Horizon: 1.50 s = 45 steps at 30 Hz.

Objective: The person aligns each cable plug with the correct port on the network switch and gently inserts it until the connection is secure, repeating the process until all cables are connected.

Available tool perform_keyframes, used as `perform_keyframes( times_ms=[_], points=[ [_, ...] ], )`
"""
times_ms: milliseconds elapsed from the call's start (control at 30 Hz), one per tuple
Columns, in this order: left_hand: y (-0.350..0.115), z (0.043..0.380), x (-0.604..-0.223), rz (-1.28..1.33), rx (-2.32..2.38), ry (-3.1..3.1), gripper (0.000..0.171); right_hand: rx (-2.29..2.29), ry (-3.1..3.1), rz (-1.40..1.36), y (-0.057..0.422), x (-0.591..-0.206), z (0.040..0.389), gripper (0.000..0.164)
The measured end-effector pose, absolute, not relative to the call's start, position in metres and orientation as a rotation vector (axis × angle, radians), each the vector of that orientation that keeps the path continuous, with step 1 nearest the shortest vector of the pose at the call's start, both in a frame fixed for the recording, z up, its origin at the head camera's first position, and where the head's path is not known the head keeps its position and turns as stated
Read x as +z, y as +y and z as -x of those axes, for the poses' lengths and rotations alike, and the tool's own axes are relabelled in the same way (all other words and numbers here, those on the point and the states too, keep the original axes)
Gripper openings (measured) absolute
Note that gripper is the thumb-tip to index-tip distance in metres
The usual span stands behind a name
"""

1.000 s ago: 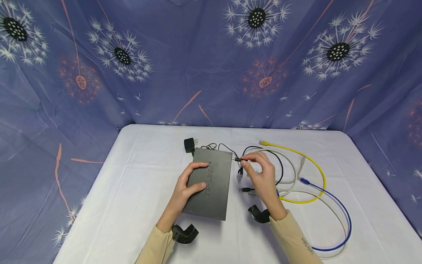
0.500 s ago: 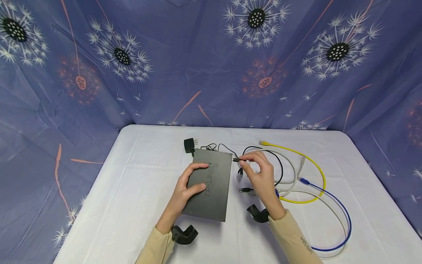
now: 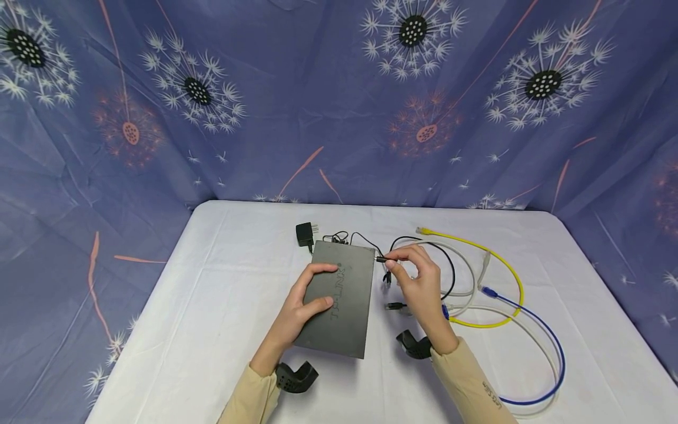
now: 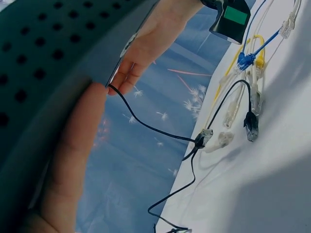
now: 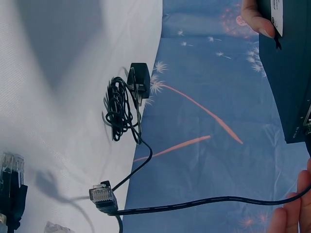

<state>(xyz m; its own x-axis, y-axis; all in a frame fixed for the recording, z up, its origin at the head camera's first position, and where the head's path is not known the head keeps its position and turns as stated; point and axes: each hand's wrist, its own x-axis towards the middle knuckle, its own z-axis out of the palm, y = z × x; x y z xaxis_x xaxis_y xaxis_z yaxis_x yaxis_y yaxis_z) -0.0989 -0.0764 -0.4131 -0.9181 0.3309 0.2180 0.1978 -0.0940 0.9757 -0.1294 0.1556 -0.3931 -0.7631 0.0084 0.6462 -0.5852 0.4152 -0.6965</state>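
A dark grey TP-LINK box (image 3: 344, 318), like a network switch, is held up off the table. My left hand (image 3: 303, 303) grips it from the left side, thumb and a finger on its top face, the other fingers hidden beneath. My right hand (image 3: 421, 282) pinches a black power plug (image 3: 381, 259) between thumb and fingertips, right at the box's right edge near its far corner. The plug's thin black cord (image 5: 194, 206) runs from these fingers towards the power adapter (image 3: 304, 234) behind the box. In the left wrist view, the box's vented underside (image 4: 48, 53) fills the upper left.
Coiled network cables lie on the white table (image 3: 222, 294) to the right: a yellow cable (image 3: 508, 265), a blue cable (image 3: 556, 347), several white ones and a black cable (image 3: 452, 265). A black connector (image 3: 394, 305) lies below my right hand. A patterned curtain (image 3: 318, 118) hangs behind.
The box has shifted slightly nearer and to the right with my left hand. My right hand has moved a little left, still pinching the plug at the box's edge.
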Motion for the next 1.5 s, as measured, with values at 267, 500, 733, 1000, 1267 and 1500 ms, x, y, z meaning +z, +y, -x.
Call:
perform_keyframes(
  times_ms=[267, 500, 733, 1000, 1267, 1500],
  points=[
    [-0.076, 0.098, -0.413, -0.582, 2.148, 2.027, 0.049, 1.347, -2.086, -0.478, 0.155, -0.394, 0.130, 0.013],
    [-0.078, 0.098, -0.412, -0.581, 2.127, 2.014, 0.049, 1.297, -2.036, -0.517, 0.144, -0.373, 0.120, 0.014],
    [-0.079, 0.098, -0.413, -0.600, 2.128, 2.008, 0.048, 1.271, -2.035, -0.523, 0.141, -0.371, 0.119, 0.018],
    [-0.078, 0.098, -0.412, -0.628, 2.119, 2.002, 0.049, 1.277, -2.026, -0.525, 0.139, -0.369, 0.119, 0.014],
    [-0.078, 0.098, -0.413, -0.615, 2.134, 2.011, 0.048, 1.313, -2.041, -0.527, 0.140, -0.369, 0.118, 0.012],
    [-0.077, 0.100, -0.415, -0.597, 2.177, 2.024, 0.048, 1.370, -2.062, -0.529, 0.142, -0.371, 0.119, 0.010]
  ],
)
